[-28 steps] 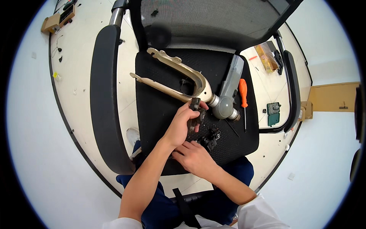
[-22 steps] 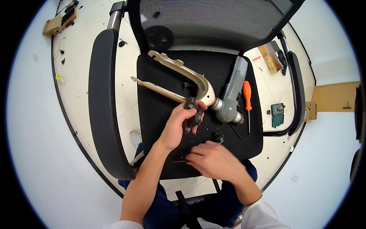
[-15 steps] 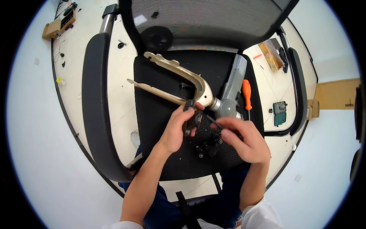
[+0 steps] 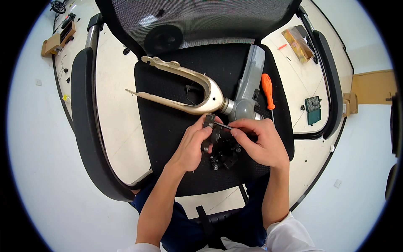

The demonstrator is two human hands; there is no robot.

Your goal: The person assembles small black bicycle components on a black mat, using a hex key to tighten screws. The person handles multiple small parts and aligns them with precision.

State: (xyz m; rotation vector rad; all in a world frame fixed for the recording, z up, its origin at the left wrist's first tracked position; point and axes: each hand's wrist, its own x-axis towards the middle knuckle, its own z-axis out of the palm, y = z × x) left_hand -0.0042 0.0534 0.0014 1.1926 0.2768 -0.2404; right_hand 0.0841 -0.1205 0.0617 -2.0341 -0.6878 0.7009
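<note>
My left hand point(image 4: 191, 145) is closed around a small black metal part point(image 4: 208, 123) that looks like a bicycle brake caliper, held upright above the chair seat. My right hand point(image 4: 262, 143) pinches a thin dark hex key point(image 4: 224, 126), its tip touching the upper side of the caliper. The rest of the key is hidden in my palm. Below, between my hands, a cluster of black metal parts point(image 4: 226, 160) lies on the seat. Just beyond my hands is a cream bicycle fork point(image 4: 215, 98), joined to a grey frame tube point(image 4: 251, 73).
The black chair seat point(image 4: 168, 176) serves as the work surface, with armrests point(image 4: 82, 122) on both sides and a mesh backrest point(image 4: 205, 21) behind. An orange-handled screwdriver point(image 4: 267, 89) lies right of the tube. On the floor at right are a green case point(image 4: 313, 116) and a plastic-wrapped package point(image 4: 297, 44).
The hex key's tip has moved left from a gap beside the caliper to touch it. My right hand has come closer to my left. The whole view has shifted slightly.
</note>
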